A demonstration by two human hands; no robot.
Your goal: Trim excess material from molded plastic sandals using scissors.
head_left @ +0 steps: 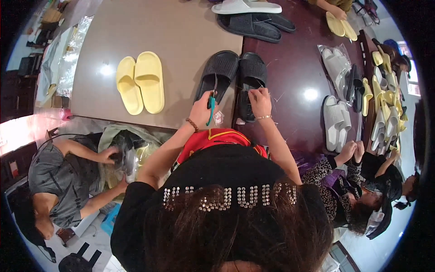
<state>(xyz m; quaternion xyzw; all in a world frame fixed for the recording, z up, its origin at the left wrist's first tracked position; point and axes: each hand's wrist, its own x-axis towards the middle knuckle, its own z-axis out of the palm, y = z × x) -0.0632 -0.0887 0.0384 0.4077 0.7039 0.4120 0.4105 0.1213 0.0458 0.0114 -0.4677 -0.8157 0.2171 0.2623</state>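
Two black slippers lie side by side in front of me, the left slipper (220, 65) on the tan tabletop and the right slipper (253, 68) on the dark red one. My left hand (201, 109) is closed around teal-handled scissors (211, 111) at the left slipper's near end, with the blades toward its strap. Over the right slipper, my right hand (260, 103) has its fingers pinched together; what they hold, if anything, is too small to make out. A small white-and-red label (218, 118) lies by the scissors.
Pale yellow slippers (149, 81) sit to the left. At the far side are black slippers (253, 27) under a white slipper (247, 7). Grey slippers (334, 122) and a bagged pair (336, 65) stand right. Co-workers sit close on both sides; one reaches into a sack (108, 136).
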